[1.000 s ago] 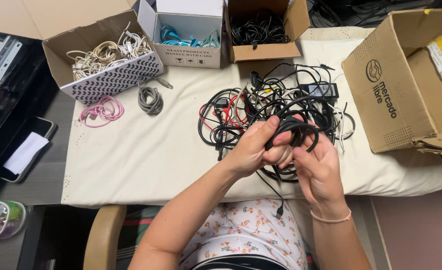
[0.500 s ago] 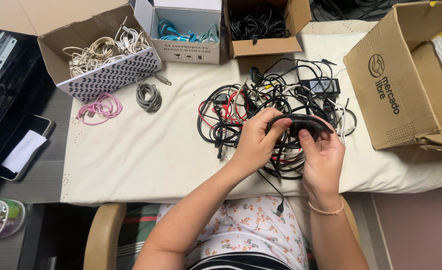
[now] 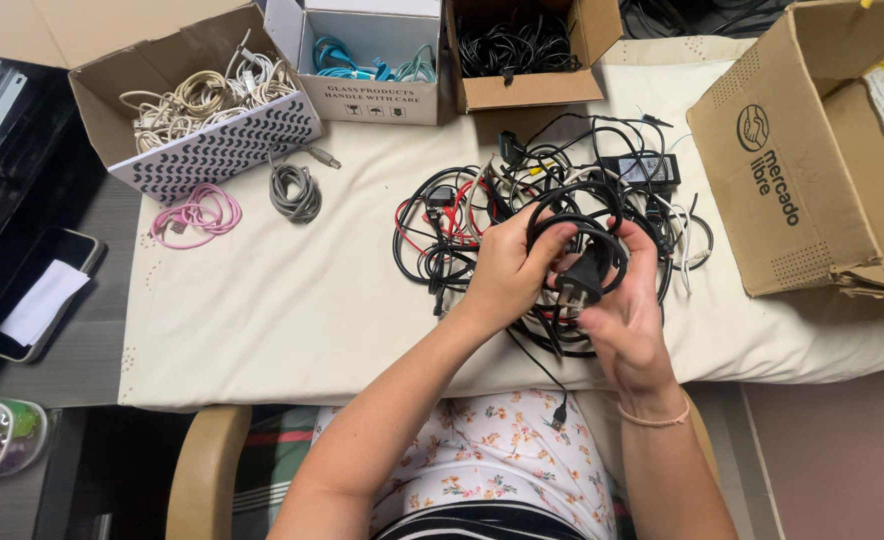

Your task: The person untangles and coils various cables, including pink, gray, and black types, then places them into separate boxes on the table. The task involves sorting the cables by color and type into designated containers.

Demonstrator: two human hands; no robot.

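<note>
My left hand (image 3: 507, 268) and my right hand (image 3: 627, 300) both grip a coiled black power cable (image 3: 580, 240) with a plug at its end. I hold it just above a tangled heap of black, red and white cables (image 3: 482, 200) on a cream cloth-covered table (image 3: 292, 310). My left fingers wrap the left side of the coil; my right fingers pinch the plug. A thin black lead (image 3: 547, 385) hangs from the heap toward my lap.
At the back stand a box of beige cables (image 3: 197, 100), a white box of teal cables (image 3: 367, 55) and a cardboard box of black cables (image 3: 522, 45). A pink cable (image 3: 197, 215) and a grey cable (image 3: 295, 190) lie coiled at left. A big cardboard box (image 3: 812, 150) is at right. A phone (image 3: 37, 295) sits far left.
The coil has turned in my hands. Its loop now stands more upright and the plug has come round into my right fingers.
</note>
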